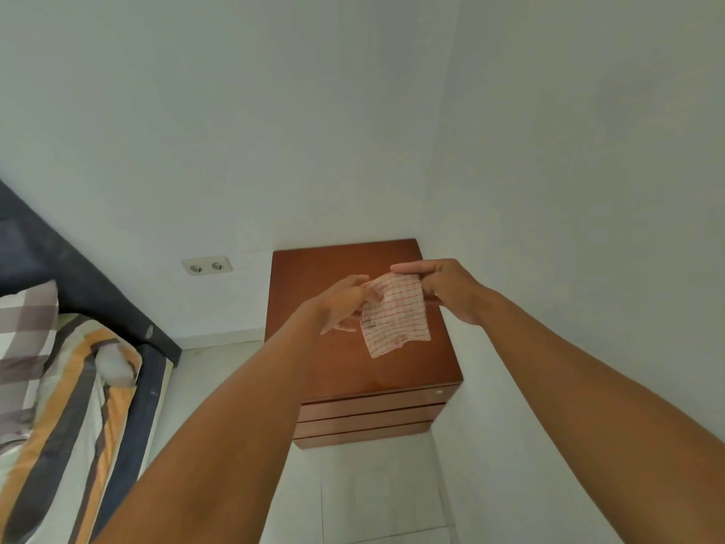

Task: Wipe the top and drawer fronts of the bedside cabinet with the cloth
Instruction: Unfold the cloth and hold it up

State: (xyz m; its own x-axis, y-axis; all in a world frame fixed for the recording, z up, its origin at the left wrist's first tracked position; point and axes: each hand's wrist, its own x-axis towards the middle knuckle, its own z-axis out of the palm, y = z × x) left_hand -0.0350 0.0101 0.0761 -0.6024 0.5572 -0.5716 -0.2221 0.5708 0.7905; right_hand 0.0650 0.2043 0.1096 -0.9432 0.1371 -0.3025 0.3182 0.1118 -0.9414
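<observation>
A reddish-brown wooden bedside cabinet (329,359) stands in the room's corner, its bare top facing me and its drawer fronts (365,420) below. Above the top hangs a white cloth (396,318) with a red grid pattern, held up by both hands. My right hand (443,288) pinches its upper right corner. My left hand (347,302) grips its upper left edge. The cloth's lower part dangles free over the cabinet top, and I cannot tell whether it touches the wood.
A bed with a striped cover (66,426), a checked pillow (23,331) and a dark headboard (59,268) lies to the left. A double wall socket (206,265) sits left of the cabinet. White walls close in behind and right; pale floor tiles (368,492) lie in front.
</observation>
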